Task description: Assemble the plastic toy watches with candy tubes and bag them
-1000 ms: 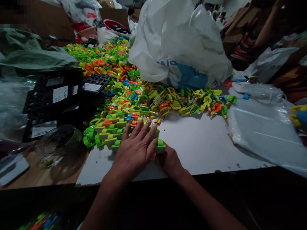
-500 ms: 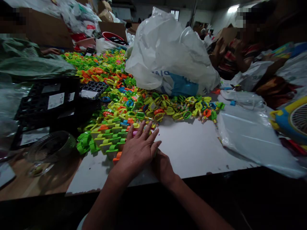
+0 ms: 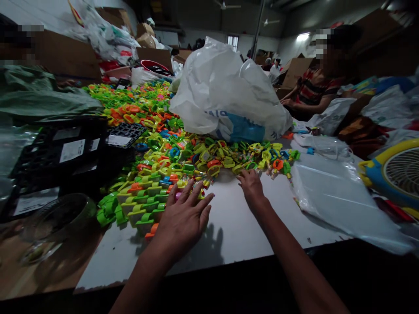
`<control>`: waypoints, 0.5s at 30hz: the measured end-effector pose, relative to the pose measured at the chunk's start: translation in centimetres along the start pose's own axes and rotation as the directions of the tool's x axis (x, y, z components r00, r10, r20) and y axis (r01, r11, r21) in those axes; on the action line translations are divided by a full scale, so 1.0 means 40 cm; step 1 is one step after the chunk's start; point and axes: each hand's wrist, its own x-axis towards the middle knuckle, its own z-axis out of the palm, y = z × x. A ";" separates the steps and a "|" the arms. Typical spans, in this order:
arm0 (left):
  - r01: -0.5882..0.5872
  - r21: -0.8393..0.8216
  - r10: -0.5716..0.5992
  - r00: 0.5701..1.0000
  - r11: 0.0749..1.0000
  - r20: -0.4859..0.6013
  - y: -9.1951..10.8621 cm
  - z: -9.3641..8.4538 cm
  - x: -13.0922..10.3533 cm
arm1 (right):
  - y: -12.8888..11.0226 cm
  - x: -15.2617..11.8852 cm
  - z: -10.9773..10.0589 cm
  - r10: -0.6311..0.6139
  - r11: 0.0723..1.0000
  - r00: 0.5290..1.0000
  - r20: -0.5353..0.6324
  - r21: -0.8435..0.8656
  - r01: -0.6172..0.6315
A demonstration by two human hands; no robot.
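My left hand (image 3: 185, 218) lies palm down with fingers spread, over the right side of neatly stacked rows of bright plastic pieces (image 3: 152, 203). These are green, yellow and orange, with rounded tabs, and the hand covers part of them. At the front edge of a loose pile (image 3: 209, 159) of similar coloured pieces is my right hand (image 3: 252, 187). Its fingers are bent together, with the tips against a yellow-green plastic piece (image 3: 237, 169). What lies between those fingertips is hidden. Several loose pieces have clear tubes attached.
A big white plastic bag (image 3: 229, 91) stands behind the pile. Clear plastic bags (image 3: 334, 187) lie right, near a blue-yellow fan (image 3: 389, 174). Black trays (image 3: 55, 152) and a clear round container (image 3: 62, 213) are left. A person in a striped shirt (image 3: 314, 93) sits at back right.
My right hand has moved from beside the left hand, away and rightward to the pile's edge. My left hand stays spread by the rows. The view has tilted up slightly.
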 end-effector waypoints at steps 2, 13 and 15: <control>0.000 -0.008 0.000 1.000 1.000 0.006 -0.003 -0.002 0.000 | 0.016 -0.031 0.002 -0.014 0.998 0.999 0.041 -0.053 0.016; 0.053 0.038 -0.054 0.998 0.998 0.021 0.011 -0.013 -0.007 | 0.026 -0.090 -0.072 0.224 0.966 0.946 0.235 -0.180 -0.185; 0.049 0.037 -0.050 0.999 0.998 0.021 0.009 -0.009 -0.009 | 0.013 -0.093 -0.073 0.232 0.972 0.939 0.253 -0.079 -0.219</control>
